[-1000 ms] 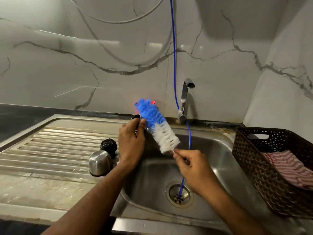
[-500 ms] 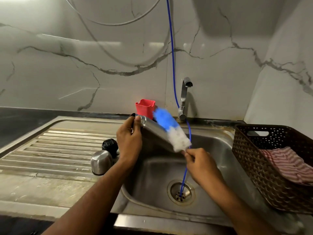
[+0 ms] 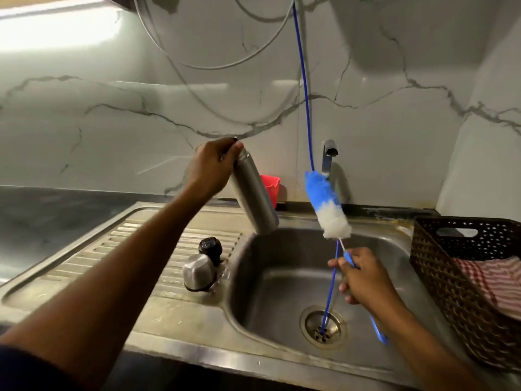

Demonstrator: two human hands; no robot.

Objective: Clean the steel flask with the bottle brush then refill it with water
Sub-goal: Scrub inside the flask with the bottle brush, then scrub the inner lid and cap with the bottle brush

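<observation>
My left hand [image 3: 210, 169] grips the neck of the steel flask [image 3: 253, 197], which hangs tilted above the left rim of the sink [image 3: 276, 280], mouth end up under my fingers. The bottle brush [image 3: 327, 204], blue bristles on top and white below, stands outside the flask, just right of it. My right hand [image 3: 363, 277] holds the brush by its blue handle over the basin. The flask's steel cap [image 3: 198, 272] and black stopper [image 3: 210, 248] sit on the drainboard [image 3: 93, 266].
A tap [image 3: 328, 158] stands behind the basin, and a thin blue hose [image 3: 306, 108] runs down the wall into the drain [image 3: 322, 325]. A red cup [image 3: 270, 186] sits by the wall. A brown basket [image 3: 462, 277] with a striped cloth stands at the right.
The brush has been pulled out of the flask and moved right. My left hand has lifted the flask higher and swung its base down over the sink's rim.
</observation>
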